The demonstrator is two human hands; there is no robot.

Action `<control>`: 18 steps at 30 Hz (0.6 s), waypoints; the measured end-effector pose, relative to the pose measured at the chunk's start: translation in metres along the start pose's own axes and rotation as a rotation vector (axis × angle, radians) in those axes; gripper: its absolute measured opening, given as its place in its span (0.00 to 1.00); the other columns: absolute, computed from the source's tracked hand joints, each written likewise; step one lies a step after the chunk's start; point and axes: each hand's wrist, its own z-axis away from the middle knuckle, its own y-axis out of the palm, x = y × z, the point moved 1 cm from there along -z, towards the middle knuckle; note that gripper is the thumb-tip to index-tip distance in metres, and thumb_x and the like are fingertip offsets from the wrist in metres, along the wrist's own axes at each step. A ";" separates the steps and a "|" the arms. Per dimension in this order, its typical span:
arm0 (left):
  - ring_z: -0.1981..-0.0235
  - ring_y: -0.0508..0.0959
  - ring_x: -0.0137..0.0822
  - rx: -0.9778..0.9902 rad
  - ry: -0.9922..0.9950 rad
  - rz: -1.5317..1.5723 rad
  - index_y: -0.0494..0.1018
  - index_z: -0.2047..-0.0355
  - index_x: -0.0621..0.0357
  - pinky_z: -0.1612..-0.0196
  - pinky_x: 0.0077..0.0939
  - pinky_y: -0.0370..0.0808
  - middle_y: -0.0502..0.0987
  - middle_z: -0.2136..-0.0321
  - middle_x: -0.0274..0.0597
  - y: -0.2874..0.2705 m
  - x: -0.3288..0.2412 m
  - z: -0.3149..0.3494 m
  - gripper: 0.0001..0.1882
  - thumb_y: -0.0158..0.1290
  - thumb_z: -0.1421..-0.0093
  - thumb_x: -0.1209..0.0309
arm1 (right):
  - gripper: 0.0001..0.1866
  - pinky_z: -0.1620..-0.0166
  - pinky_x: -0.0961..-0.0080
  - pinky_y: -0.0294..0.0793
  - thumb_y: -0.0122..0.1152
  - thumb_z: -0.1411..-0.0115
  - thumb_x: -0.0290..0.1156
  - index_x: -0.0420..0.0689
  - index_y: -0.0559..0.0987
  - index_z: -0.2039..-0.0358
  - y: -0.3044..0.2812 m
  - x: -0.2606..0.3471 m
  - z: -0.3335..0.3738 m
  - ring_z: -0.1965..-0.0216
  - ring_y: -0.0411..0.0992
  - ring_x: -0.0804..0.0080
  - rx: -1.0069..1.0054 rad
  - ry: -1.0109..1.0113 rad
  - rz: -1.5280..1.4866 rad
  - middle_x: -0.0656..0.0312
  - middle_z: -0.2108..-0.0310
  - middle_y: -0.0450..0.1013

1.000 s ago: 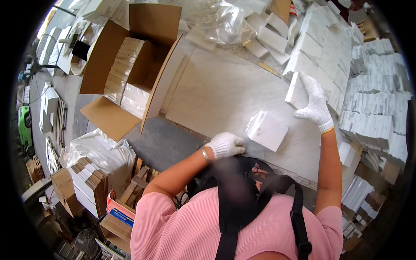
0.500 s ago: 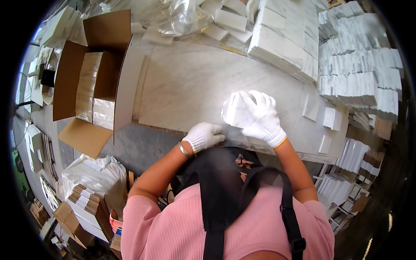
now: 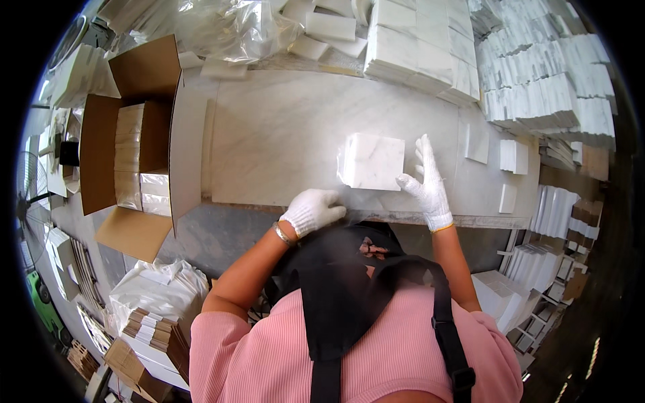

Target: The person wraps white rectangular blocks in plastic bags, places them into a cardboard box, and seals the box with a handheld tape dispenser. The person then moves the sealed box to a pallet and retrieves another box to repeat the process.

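A squared stack of white marble tiles (image 3: 374, 161) stands on the pale marble worktop (image 3: 289, 114), with grey veins on its top face. Thin clear plastic film (image 3: 359, 197) shows faintly along its left and near sides. At the worktop's front edge, my left hand (image 3: 314, 211), in a white knit glove, is closed at the film, its fingertips partly hidden. My right hand (image 3: 428, 183), gloved the same way, is open beside the stack's right side. Its fingers point away from me, and its thumb is close to the stack's near right corner.
To the left, an open cardboard box (image 3: 124, 151) holds several wrapped packs. Large tile stacks (image 3: 420, 47) stand at the back right, with more tiles (image 3: 537, 80) beyond. A few small tiles (image 3: 514, 156) lie at the worktop's right end. Crumpled clear plastic (image 3: 232, 30) lies at the back.
My right hand has let go of the tile stack and moved to its right, fingers extended. The stack now sits squarely on the worktop. My left hand has stayed nearly in place.
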 end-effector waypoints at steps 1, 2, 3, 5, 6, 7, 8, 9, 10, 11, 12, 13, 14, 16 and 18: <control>0.77 0.82 0.35 0.014 -0.012 0.012 0.81 0.65 0.59 0.68 0.29 0.78 0.82 0.77 0.43 -0.002 -0.002 0.001 0.15 0.56 0.39 0.58 | 0.64 0.29 0.53 0.51 0.76 0.51 0.52 0.42 0.45 0.25 0.002 -0.011 0.008 0.25 0.47 0.47 -0.015 0.150 -0.202 0.43 0.26 0.47; 0.77 0.82 0.34 0.034 -0.020 0.021 0.81 0.65 0.59 0.68 0.29 0.78 0.82 0.77 0.43 -0.004 -0.006 0.000 0.15 0.56 0.39 0.59 | 0.64 0.28 0.58 0.52 0.76 0.50 0.50 0.39 0.44 0.25 0.009 -0.031 0.016 0.25 0.47 0.49 0.003 0.169 -0.209 0.41 0.26 0.48; 0.77 0.82 0.34 0.051 -0.029 0.054 0.81 0.65 0.59 0.68 0.29 0.78 0.82 0.76 0.43 -0.005 -0.008 0.001 0.16 0.57 0.39 0.59 | 0.63 0.28 0.61 0.50 0.77 0.49 0.49 0.36 0.45 0.26 0.016 -0.041 0.023 0.25 0.46 0.51 0.020 0.174 -0.064 0.39 0.26 0.47; 0.76 0.81 0.33 0.085 -0.054 0.121 0.81 0.64 0.60 0.67 0.28 0.78 0.82 0.76 0.43 -0.007 -0.010 0.003 0.16 0.57 0.40 0.59 | 0.62 0.33 0.62 0.62 0.77 0.49 0.48 0.36 0.47 0.26 0.029 -0.050 0.037 0.33 0.63 0.53 0.043 0.164 0.043 0.38 0.35 0.64; 0.75 0.81 0.31 0.096 -0.046 0.125 0.82 0.64 0.60 0.66 0.27 0.77 0.82 0.75 0.43 -0.009 -0.012 0.005 0.16 0.57 0.40 0.59 | 0.57 0.47 0.66 0.76 0.76 0.47 0.44 0.35 0.50 0.27 0.026 -0.031 0.041 0.54 0.77 0.60 0.089 0.355 0.042 0.48 0.55 0.77; 0.74 0.80 0.30 0.107 -0.038 0.129 0.82 0.65 0.60 0.66 0.27 0.77 0.82 0.75 0.42 -0.011 -0.013 0.007 0.15 0.57 0.40 0.59 | 0.56 0.52 0.70 0.76 0.75 0.46 0.42 0.35 0.50 0.27 0.027 -0.030 0.043 0.59 0.77 0.65 0.053 0.367 -0.082 0.52 0.61 0.77; 0.73 0.80 0.29 0.120 -0.028 0.130 0.82 0.65 0.60 0.65 0.26 0.76 0.82 0.74 0.42 -0.013 -0.013 0.008 0.15 0.58 0.40 0.60 | 0.55 0.58 0.73 0.76 0.74 0.45 0.40 0.35 0.50 0.27 0.028 -0.030 0.046 0.65 0.76 0.69 0.012 0.376 -0.208 0.56 0.66 0.76; 0.72 0.79 0.28 0.126 -0.019 0.166 0.82 0.65 0.60 0.64 0.25 0.76 0.82 0.73 0.41 -0.013 -0.013 0.010 0.14 0.58 0.39 0.60 | 0.54 0.63 0.76 0.77 0.74 0.45 0.38 0.35 0.51 0.27 0.027 -0.029 0.049 0.71 0.75 0.74 -0.030 0.383 -0.334 0.60 0.71 0.76; 0.71 0.79 0.28 0.133 -0.012 0.202 0.82 0.66 0.60 0.63 0.25 0.75 0.82 0.73 0.40 -0.012 -0.012 0.013 0.14 0.57 0.39 0.61 | 0.42 0.70 0.83 0.70 0.70 0.42 0.33 0.34 0.61 0.31 0.025 -0.028 0.054 0.73 0.72 0.81 -0.032 0.415 -0.362 0.64 0.72 0.74; 0.70 0.79 0.27 0.137 -0.006 0.242 0.82 0.67 0.60 0.62 0.24 0.75 0.82 0.72 0.39 -0.012 -0.011 0.016 0.14 0.57 0.39 0.61 | 0.38 0.71 0.83 0.69 0.70 0.42 0.32 0.34 0.65 0.34 0.021 -0.031 0.056 0.74 0.71 0.82 0.020 0.435 -0.454 0.64 0.73 0.74; 0.69 0.78 0.27 0.170 -0.035 0.272 0.82 0.66 0.61 0.61 0.24 0.75 0.82 0.71 0.39 -0.013 -0.012 0.018 0.14 0.57 0.38 0.61 | 0.34 0.72 0.83 0.67 0.69 0.41 0.31 0.34 0.69 0.37 0.016 -0.035 0.058 0.75 0.70 0.83 0.074 0.453 -0.546 0.65 0.74 0.73; 0.68 0.78 0.27 0.201 -0.064 0.303 0.82 0.66 0.62 0.60 0.24 0.75 0.83 0.70 0.39 -0.015 -0.014 0.020 0.14 0.57 0.38 0.61 | 0.29 0.74 0.84 0.65 0.68 0.41 0.31 0.34 0.73 0.40 0.013 -0.038 0.061 0.75 0.69 0.83 0.129 0.468 -0.637 0.66 0.75 0.73; 0.67 0.78 0.27 0.231 -0.093 0.331 0.81 0.66 0.63 0.60 0.24 0.75 0.83 0.69 0.39 -0.017 -0.016 0.022 0.15 0.57 0.37 0.61 | 0.19 0.75 0.83 0.65 0.66 0.39 0.31 0.36 0.80 0.50 0.011 -0.038 0.064 0.76 0.69 0.84 0.149 0.492 -0.669 0.66 0.75 0.73; 0.66 0.78 0.28 0.252 -0.126 0.506 0.81 0.66 0.64 0.58 0.24 0.75 0.82 0.68 0.39 -0.015 -0.019 0.027 0.15 0.58 0.37 0.61 | 0.16 0.74 0.81 0.67 0.65 0.37 0.32 0.36 0.80 0.52 0.007 -0.053 0.070 0.76 0.70 0.80 0.249 0.563 -0.814 0.64 0.75 0.74; 0.65 0.78 0.29 0.268 -0.144 0.702 0.81 0.64 0.64 0.57 0.26 0.75 0.82 0.66 0.40 -0.017 -0.024 0.031 0.16 0.59 0.37 0.60 | 0.14 0.72 0.79 0.70 0.63 0.36 0.34 0.37 0.80 0.55 0.006 -0.057 0.071 0.74 0.73 0.74 0.331 0.511 -1.016 0.62 0.74 0.75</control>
